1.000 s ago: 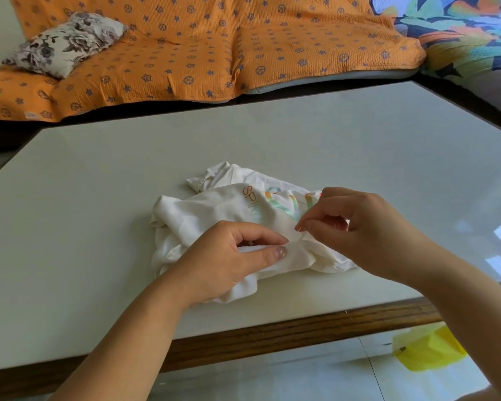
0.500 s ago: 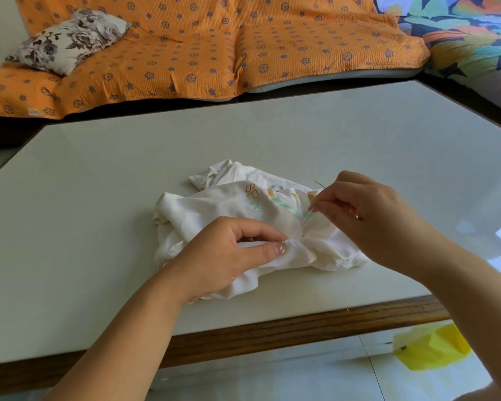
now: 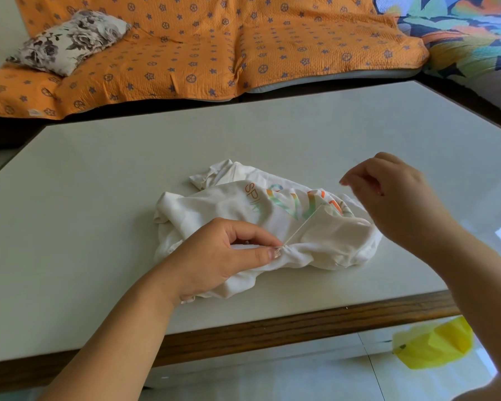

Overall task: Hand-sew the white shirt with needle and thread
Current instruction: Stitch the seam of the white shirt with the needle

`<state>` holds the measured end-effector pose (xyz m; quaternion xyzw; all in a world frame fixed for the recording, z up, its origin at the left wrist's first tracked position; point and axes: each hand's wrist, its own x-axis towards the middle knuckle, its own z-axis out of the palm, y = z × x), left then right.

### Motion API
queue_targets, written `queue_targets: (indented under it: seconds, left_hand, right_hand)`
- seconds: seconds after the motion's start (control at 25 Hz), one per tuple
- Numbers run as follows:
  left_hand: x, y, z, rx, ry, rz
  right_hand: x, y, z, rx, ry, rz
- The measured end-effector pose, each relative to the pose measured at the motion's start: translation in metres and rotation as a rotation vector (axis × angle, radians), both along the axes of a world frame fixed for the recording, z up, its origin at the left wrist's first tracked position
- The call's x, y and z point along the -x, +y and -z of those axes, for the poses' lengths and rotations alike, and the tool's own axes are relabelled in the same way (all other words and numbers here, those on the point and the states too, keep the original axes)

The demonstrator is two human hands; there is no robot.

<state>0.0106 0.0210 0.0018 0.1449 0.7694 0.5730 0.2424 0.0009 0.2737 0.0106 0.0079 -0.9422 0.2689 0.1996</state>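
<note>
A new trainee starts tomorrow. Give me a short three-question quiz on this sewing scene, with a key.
1. True or false: the thread runs in a straight line from the shirt up toward the right hand.
2. What is the left hand doing? A) lying flat on the table B) pinching a fold of the shirt C) holding scissors
3. Fill in: the shirt lies bunched on the white ____.

Key: 1 true; 2 B; 3 table.
</note>
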Motion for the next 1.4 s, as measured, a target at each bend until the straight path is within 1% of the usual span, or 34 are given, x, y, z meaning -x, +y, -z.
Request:
queue_targets:
  seconds: [0.08,0.16,0.24,0.32,0.36,0.4,0.48,0.52,0.56,0.64,0.72,0.76,0.8,0.88,1.0,1.12,1.2,1.4]
  left_hand:
    - [-0.001,-0.001,-0.001,0.0,0.001,0.006]
    - [-0.001,-0.001,-0.001,0.014,0.008,0.002]
    - [-0.001,-0.001,0.0,0.022,0.004,0.001]
    - [-0.002,-0.001,-0.001,0.037,-0.002,0.002]
    - [-0.002,-0.001,-0.002,0.043,-0.002,0.005]
    - [-0.002,-0.001,-0.003,0.045,0.001,0.009]
    - [-0.003,0.0,-0.004,0.034,0.013,0.001]
    - [-0.002,0.001,-0.004,0.028,0.02,-0.009]
    - [-0.002,0.001,-0.004,0.026,0.029,-0.018]
    - [-0.001,0.001,-0.003,0.026,0.045,-0.016]
    - [0.0,0.001,-0.002,0.031,0.07,0.009]
    - [0.0,0.001,-0.001,0.036,0.081,0.013]
    - [0.0,0.001,-0.001,0.038,0.086,0.003]
    - [0.0,0.001,-0.001,0.041,0.106,-0.027]
    - [0.002,0.002,0.001,0.037,0.148,-0.073]
    - [0.002,0.003,0.0,0.029,0.176,-0.084]
    - [0.002,0.004,0.0,0.041,0.193,-0.081]
    - [0.0,0.005,0.003,0.096,0.291,-0.11]
  right_hand:
    - [0.006,0.007,0.001,0.032,0.037,0.153]
    - [0.011,0.013,0.002,0.071,0.032,0.265]
    - [0.012,0.012,0.005,0.056,-0.017,0.286]
    - [0.012,0.008,0.009,-0.015,-0.058,0.239]
    - [0.01,0.003,0.008,-0.035,-0.039,0.217]
    - [0.006,-0.002,0.004,-0.012,-0.001,0.191]
    - [-0.009,-0.015,-0.007,0.158,0.037,0.065]
    - [-0.019,-0.023,-0.012,0.252,0.017,-0.051]
    - [-0.03,-0.032,-0.014,0.3,-0.029,-0.182]
    - [-0.046,-0.045,-0.01,0.241,-0.169,-0.391]
    - [-0.05,-0.048,-0.001,0.138,-0.273,-0.466]
    - [-0.048,-0.047,0.001,0.134,-0.299,-0.454]
    - [-0.047,-0.046,0.0,0.171,-0.309,-0.426]
    - [-0.044,-0.042,-0.002,0.287,-0.31,-0.358]
    - [-0.04,-0.038,-0.004,0.46,-0.38,-0.275]
    - [-0.037,-0.035,-0.004,0.578,-0.473,-0.3]
    - [-0.034,-0.033,-0.004,0.622,-0.506,-0.307]
    - [-0.031,-0.031,-0.001,0.593,-0.497,-0.243]
